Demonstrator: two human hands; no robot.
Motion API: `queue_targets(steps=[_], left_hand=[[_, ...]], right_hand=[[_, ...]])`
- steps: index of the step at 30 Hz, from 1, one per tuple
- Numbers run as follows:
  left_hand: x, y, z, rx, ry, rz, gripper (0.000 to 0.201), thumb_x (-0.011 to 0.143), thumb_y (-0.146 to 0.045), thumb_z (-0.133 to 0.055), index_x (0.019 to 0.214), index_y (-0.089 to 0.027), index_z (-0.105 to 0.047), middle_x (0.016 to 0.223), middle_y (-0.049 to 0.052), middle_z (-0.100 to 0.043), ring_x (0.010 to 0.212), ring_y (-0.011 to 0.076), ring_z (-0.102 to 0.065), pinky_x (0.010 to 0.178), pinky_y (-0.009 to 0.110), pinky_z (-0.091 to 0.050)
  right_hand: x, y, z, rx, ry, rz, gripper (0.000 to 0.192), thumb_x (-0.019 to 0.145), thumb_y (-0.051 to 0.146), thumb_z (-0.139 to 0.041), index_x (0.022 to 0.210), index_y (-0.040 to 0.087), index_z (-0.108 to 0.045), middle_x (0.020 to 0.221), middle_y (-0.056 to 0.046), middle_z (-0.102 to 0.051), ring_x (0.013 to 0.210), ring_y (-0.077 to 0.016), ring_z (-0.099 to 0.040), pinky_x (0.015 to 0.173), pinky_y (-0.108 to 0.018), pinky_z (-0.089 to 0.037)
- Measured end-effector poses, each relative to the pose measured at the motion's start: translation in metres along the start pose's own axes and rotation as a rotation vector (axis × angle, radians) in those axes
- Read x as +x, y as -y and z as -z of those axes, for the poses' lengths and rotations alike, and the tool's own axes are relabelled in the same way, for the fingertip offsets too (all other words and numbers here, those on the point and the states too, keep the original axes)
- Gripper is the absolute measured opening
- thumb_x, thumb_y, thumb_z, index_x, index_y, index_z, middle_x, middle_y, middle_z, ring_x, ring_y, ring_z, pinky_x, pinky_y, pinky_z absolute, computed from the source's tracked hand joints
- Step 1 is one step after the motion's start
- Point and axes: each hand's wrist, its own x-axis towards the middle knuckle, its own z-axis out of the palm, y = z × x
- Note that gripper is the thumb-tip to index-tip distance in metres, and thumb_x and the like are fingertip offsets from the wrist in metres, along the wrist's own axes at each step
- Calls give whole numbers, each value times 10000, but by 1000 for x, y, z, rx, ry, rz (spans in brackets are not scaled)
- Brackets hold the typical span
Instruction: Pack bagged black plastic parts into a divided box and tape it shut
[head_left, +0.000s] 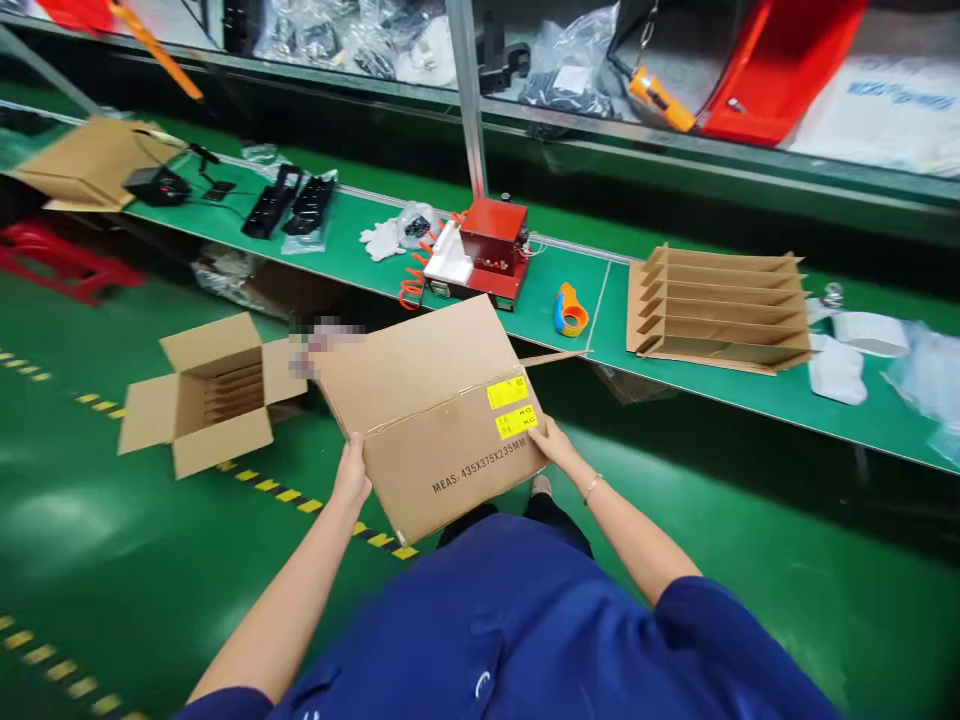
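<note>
I hold a brown cardboard box [427, 410] in front of me, tilted, with yellow labels and "MEAS: 435X375X235MM" printed on its side. My left hand [351, 475] grips its lower left edge. My right hand [551, 440] grips its right corner beside the yellow labels; a thin bracelet sits on that wrist. The box hangs in the air above the green floor, near the edge of the green workbench [570, 320].
An open cardboard box [210, 395] with dividers inside stands on the floor at left. On the bench lie a cardboard divider insert [716, 310], a red machine [491, 245], a tape dispenser [570, 310], black parts [289, 200] and white gloves [382, 240]. Yellow-black floor tape runs below.
</note>
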Motion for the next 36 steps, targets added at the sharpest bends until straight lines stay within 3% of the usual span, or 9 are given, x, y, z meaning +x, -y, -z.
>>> queue_targets(steps=[3,7,10,13,16,20,23,29,36], left_hand=[[-22,5,-1,91,-91,34,628,932,-664,-419,1263,-152,-570,1193,164,-711,1075,275,-704,932,446,-585],[-36,19,-2,258,-206,80,529,947,-533,-477,1292,-138,-548,1204,173,-699,1118,284,-680,991,481,-542],[-41,28,-1,399,-273,96,526,946,-399,-475,1390,-118,-474,1334,211,-626,1268,321,-588,1087,530,-455],[-48,32,-6,549,-309,74,689,903,-326,-519,1509,-65,-322,1542,270,-403,1467,367,-352,1202,554,-288],[-58,35,-30,691,-256,-17,758,900,-319,-509,1564,-69,-242,1658,219,-185,1553,335,-104,1263,520,-99],[-74,43,-78,824,-57,-133,674,911,-320,-494,1555,-182,-349,1653,116,-265,1543,295,-182,1263,518,-89],[-79,48,-101,902,25,-175,640,923,-318,-477,1547,-215,-378,1645,91,-292,1535,297,-210,1255,548,-88],[-73,48,-99,1012,41,-201,631,968,-343,-392,1575,-189,-318,1655,97,-258,1539,297,-196,1253,553,-74],[-67,42,-107,1072,47,-205,637,969,-335,-375,1581,-172,-301,1655,94,-248,1536,302,-200,1244,582,-103]], right_hand=[[12,-17,14,-34,109,59,610,984,450,-464,1516,165,-374,1404,-162,-602,1202,-297,-643,950,-401,-548],[26,-16,31,-173,246,182,495,911,406,-620,1339,159,-594,1214,-143,-711,1073,-305,-692,882,-360,-563],[44,10,39,-288,179,299,432,967,358,-522,1352,171,-583,1320,-163,-640,1218,-327,-607,954,-399,-529],[72,52,42,-364,141,480,435,1011,308,-412,1419,197,-518,1429,-144,-554,1318,-287,-521,1021,-393,-490],[102,95,36,-446,213,661,376,981,232,-481,1340,207,-589,1410,-112,-576,1295,-256,-530,1035,-358,-472],[134,132,23,-555,285,801,374,942,123,-489,1294,161,-610,1360,-125,-607,1227,-240,-565,999,-326,-466],[151,147,12,-619,324,871,342,950,122,-471,1254,150,-625,1319,-132,-621,1153,-227,-593,945,-309,-468],[171,167,-4,-749,415,969,265,924,126,-548,1154,162,-676,1223,-109,-654,1103,-220,-599,899,-303,-464],[185,183,-20,-898,485,1056,171,963,273,-601,1060,149,-666,1125,-66,-673,1065,-210,-625,950,-420,-495]])
